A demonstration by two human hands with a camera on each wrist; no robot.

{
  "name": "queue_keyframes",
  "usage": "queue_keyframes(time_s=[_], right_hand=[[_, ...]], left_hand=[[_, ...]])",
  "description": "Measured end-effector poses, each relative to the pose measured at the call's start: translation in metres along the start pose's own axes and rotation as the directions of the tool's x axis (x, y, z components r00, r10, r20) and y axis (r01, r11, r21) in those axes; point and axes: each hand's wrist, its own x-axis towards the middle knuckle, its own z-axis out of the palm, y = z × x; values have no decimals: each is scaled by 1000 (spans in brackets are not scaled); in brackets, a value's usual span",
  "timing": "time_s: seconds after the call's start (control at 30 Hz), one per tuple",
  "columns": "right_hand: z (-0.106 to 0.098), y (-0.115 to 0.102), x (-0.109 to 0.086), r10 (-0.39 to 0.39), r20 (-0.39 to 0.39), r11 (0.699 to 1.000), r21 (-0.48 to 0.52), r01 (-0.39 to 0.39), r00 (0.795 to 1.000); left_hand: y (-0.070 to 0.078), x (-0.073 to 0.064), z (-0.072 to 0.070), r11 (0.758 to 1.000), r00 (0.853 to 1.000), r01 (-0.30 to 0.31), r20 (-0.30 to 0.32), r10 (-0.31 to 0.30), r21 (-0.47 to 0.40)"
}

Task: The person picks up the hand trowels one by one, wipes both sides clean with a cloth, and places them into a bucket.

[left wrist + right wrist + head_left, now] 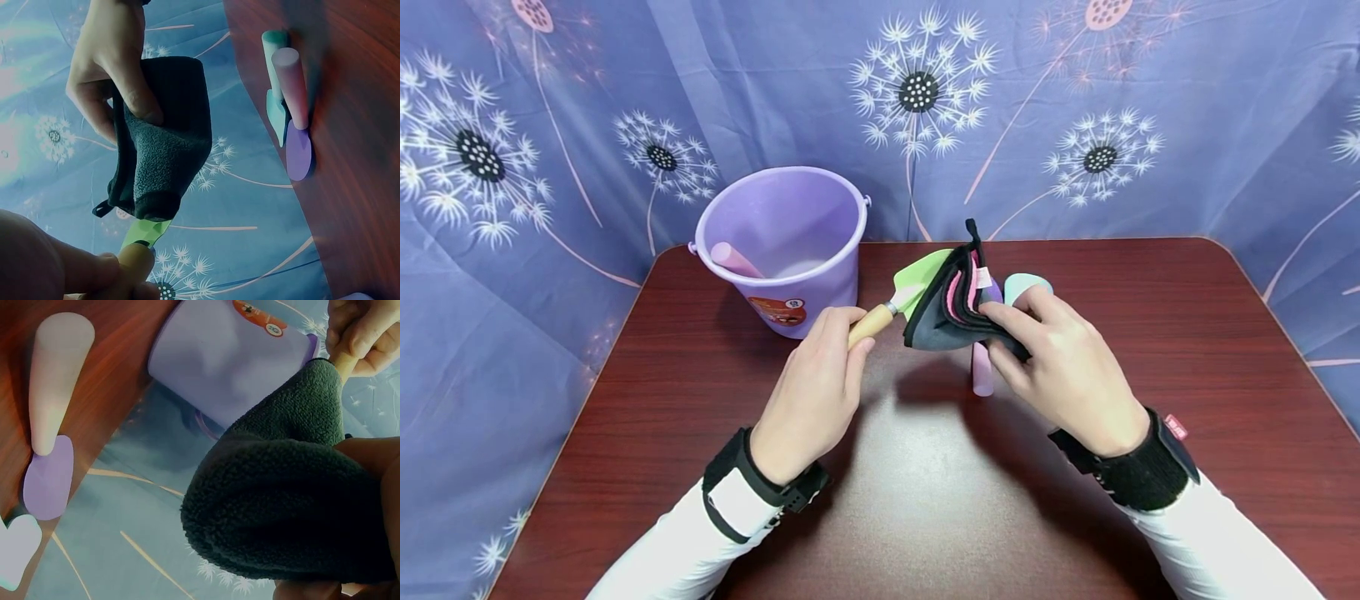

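Observation:
My left hand (816, 387) grips the wooden handle of a small toy shovel (872, 323), whose green blade (920, 273) points up and to the right. A folded grey cloth (942, 323) with black edging and pink inner layers is pinched in my right hand (1067, 367). It lies over part of the green blade, hiding the far side. In the left wrist view only a strip of green shows under the cloth (165, 150). Both hands are above the table, right of the bucket.
A purple bucket (842, 292) stands at the back left, with a pink handle (735, 259) inside. Behind the cloth, a shovel with pink handle (290, 81) and purple blade (299, 156) lies on the table (1150, 333) beside a teal shovel (275, 62). A dandelion-patterned curtain (775, 75) hangs behind.

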Motion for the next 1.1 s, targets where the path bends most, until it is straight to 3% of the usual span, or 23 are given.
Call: queue_keyframes(time_s=[0.87, 1.1], right_hand=[[-3, -3, -3, -98, 170, 994, -27, 104, 980], [-3, -3, -2, -157, 172, 984, -63, 169, 973]], left_hand=[[0, 0, 0, 1000, 999, -4, 32, 3, 13], [0, -1, 1, 1000, 999, 8, 48, -8, 16]])
